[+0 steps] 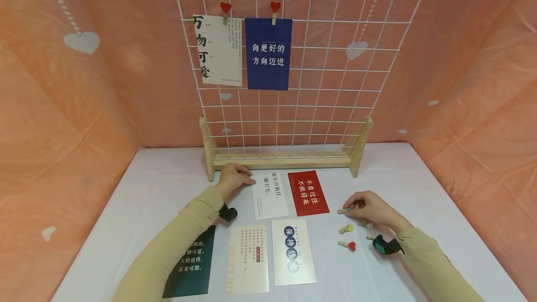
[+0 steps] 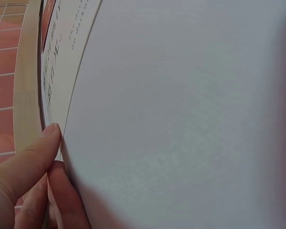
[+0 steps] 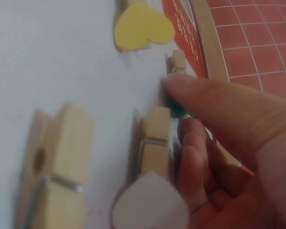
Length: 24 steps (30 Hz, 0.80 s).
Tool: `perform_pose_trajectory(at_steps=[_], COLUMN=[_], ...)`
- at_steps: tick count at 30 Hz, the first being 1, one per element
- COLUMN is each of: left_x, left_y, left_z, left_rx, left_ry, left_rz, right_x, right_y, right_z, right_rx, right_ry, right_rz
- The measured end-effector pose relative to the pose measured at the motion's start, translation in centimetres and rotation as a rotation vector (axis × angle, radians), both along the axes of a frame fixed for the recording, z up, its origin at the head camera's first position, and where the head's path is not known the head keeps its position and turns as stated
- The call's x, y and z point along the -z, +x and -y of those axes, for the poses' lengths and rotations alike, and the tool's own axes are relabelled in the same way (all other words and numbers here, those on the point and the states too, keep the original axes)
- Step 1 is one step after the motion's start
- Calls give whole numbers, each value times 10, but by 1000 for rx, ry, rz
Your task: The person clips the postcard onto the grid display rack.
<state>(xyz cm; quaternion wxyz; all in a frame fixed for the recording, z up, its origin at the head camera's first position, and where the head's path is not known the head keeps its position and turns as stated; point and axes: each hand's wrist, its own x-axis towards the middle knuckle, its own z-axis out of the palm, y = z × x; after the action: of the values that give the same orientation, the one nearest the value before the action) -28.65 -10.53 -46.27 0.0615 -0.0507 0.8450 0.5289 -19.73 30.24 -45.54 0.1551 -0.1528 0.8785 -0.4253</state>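
My left hand (image 1: 233, 180) is at the upper left corner of a white card (image 1: 269, 197) with black writing. In the left wrist view, thumb and fingers pinch that card's edge (image 2: 66, 102). On the right, my right hand (image 1: 371, 209) pinches a small wooden clothespin (image 1: 344, 211). Its green decoration (image 3: 176, 109) shows beneath the thumb in the right wrist view. Nearby lie clothespins with a yellow heart (image 3: 143, 27), a red heart (image 1: 351, 246) and a white heart (image 3: 150, 205). Part of another clothespin (image 3: 62, 167) shows close to the wrist camera.
A white wire grid (image 1: 323, 69) stands in a wooden base (image 1: 281, 162). Heart clothespins hold a white card (image 1: 224, 55) and a blue card (image 1: 268, 71) on it. Red (image 1: 308, 192), dark green (image 1: 197, 269), cream (image 1: 247, 274) and white-and-blue (image 1: 308, 264) cards lie on the table.
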Motion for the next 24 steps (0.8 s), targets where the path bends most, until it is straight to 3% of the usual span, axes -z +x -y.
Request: perform_pose_trajectory(at_steps=[12, 24], left_x=[-4, 1], left_y=[-1, 1], left_z=[0, 1], left_rx=[3, -11], left_ry=[-8, -7], left_rz=[15, -29], right_x=[0, -1], right_y=[-2, -1], right_z=[-1, 1], right_rx=[10, 9], right_ry=[17, -10], right_rz=[29, 37])
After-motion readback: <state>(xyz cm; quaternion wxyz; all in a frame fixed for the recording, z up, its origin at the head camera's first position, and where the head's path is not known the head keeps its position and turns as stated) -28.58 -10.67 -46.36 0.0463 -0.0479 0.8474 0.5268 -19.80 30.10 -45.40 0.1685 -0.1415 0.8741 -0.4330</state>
